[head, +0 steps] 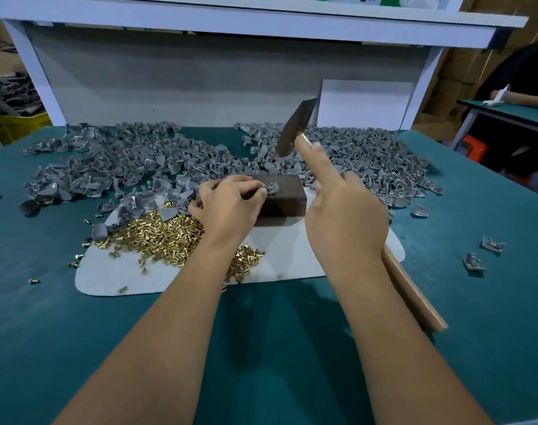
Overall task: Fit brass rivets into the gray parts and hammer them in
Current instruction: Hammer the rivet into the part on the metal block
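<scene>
While the right hand (344, 216) gripped the wooden handle of a hammer (295, 130), forefinger laid straight along it and the dark head (blurred) raised in the air, the left hand (228, 204) pinched a gray part (269, 189) with a brass rivet in it on top of a brown block (281, 194). Nearer the person, a heap of brass rivets (166, 234) lay on a pale mat (292, 253) beneath the left wrist, and beyond the block gray parts (108, 161) were strewn thickly across the green table (261, 332).
</scene>
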The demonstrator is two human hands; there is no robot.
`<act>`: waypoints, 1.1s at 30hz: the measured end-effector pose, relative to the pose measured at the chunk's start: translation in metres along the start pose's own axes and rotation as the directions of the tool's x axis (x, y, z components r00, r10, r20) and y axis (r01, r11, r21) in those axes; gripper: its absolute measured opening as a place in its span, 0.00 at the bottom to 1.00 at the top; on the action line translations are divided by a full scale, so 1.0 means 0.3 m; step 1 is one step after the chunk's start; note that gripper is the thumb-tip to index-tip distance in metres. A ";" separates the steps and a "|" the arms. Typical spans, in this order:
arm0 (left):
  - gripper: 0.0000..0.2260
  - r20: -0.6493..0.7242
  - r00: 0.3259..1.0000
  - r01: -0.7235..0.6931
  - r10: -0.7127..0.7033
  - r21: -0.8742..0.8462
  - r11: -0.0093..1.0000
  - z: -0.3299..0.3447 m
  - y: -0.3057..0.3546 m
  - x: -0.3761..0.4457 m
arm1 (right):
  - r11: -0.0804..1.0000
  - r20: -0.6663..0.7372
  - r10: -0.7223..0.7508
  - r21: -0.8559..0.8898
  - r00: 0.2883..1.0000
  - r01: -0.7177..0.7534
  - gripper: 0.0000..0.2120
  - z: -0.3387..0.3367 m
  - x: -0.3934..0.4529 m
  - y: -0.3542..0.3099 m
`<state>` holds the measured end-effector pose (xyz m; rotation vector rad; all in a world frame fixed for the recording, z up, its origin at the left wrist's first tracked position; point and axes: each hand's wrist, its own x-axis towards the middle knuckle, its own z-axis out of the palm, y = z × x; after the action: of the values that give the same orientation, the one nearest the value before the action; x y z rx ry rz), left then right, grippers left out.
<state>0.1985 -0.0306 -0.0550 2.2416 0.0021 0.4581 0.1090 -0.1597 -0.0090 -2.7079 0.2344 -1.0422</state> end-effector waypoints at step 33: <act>0.03 -0.007 1.000 -0.009 0.009 -0.014 1.000 0.005 -0.004 0.013 | 0.998 0.155 -0.051 -0.039 0.987 0.058 0.34 0.013 0.005 -0.011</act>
<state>0.2029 -0.0304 -0.0554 2.2269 -0.0076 0.4697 0.1129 -0.1564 -0.0100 -2.8320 0.1580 -0.8456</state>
